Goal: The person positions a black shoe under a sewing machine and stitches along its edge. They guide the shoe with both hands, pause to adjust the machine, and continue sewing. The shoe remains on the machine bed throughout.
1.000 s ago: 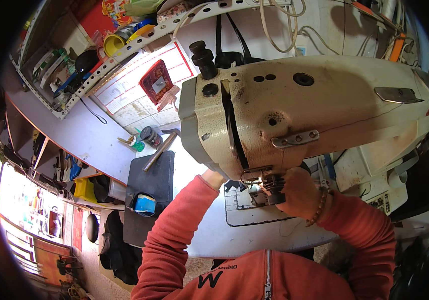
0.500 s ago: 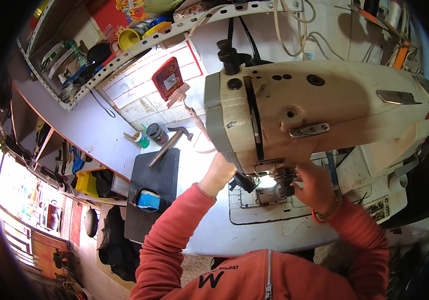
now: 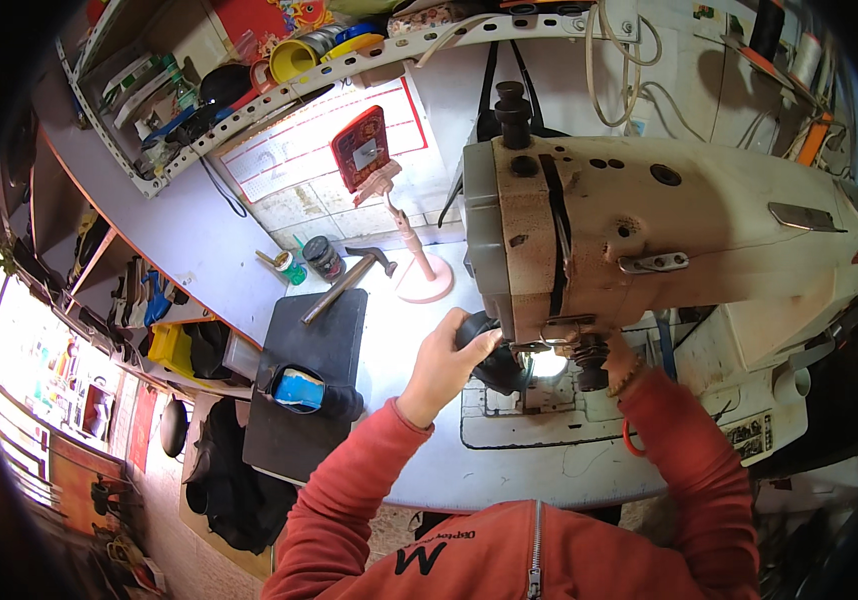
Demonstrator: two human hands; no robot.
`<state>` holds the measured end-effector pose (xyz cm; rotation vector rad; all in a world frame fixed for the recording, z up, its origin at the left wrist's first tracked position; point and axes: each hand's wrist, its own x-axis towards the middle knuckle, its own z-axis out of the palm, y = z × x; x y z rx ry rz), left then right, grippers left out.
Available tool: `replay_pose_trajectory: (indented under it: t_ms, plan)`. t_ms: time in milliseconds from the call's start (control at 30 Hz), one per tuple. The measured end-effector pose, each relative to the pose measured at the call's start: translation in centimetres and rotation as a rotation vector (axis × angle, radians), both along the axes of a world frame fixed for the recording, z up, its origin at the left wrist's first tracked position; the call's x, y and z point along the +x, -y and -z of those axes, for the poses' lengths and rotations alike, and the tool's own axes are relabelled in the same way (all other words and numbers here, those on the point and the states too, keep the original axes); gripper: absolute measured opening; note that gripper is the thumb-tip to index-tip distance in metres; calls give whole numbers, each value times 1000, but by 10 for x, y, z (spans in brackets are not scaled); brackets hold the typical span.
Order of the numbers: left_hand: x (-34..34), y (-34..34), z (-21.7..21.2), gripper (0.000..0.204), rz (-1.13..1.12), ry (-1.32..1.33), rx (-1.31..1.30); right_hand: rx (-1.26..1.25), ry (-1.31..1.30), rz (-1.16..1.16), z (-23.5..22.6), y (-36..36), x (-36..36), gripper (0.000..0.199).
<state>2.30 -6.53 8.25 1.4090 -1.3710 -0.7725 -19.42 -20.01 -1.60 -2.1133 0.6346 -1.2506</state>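
My left hand (image 3: pixel 444 365) grips a black, rounded, shoe-like piece (image 3: pixel 494 360), thumb on top. That piece sits at the left of the needle area of a large cream sewing machine (image 3: pixel 589 220), partly hidden by the machine's head. Lamp light falls on the metal needle plate (image 3: pixel 549 395) under it. My right hand (image 3: pixel 624 365) is up against the dark ribbed fitting (image 3: pixel 590 362) beneath the machine arm. Its fingers are hidden there. A beaded bracelet and a red band are on that wrist.
Left of the machine, a hammer (image 3: pixel 337 288) lies by a black board (image 3: pixel 304 330) bearing a black item with a blue inside (image 3: pixel 299 389). Behind stand a dark jar (image 3: pixel 323 257), a green pot (image 3: pixel 291 268) and a pink stand (image 3: pixel 424 277). A perforated metal shelf (image 3: pixel 279 92) runs above.
My left hand has come out from behind the machine's head, bringing the black piece into sight. The right hand has slid further in under the arm. The view has shifted slightly.
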Motion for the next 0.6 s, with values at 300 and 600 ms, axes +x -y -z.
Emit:
replay_pose_trajectory:
  t_ms: [300,600]
  plan:
    - [-15,-32,0,34,-97,-69,6,-57,-120,-64,-36,19,21,6]
    - [-17,-43,7,42,-35,-511,135,-99,-203,-135,-51,29,42,7]
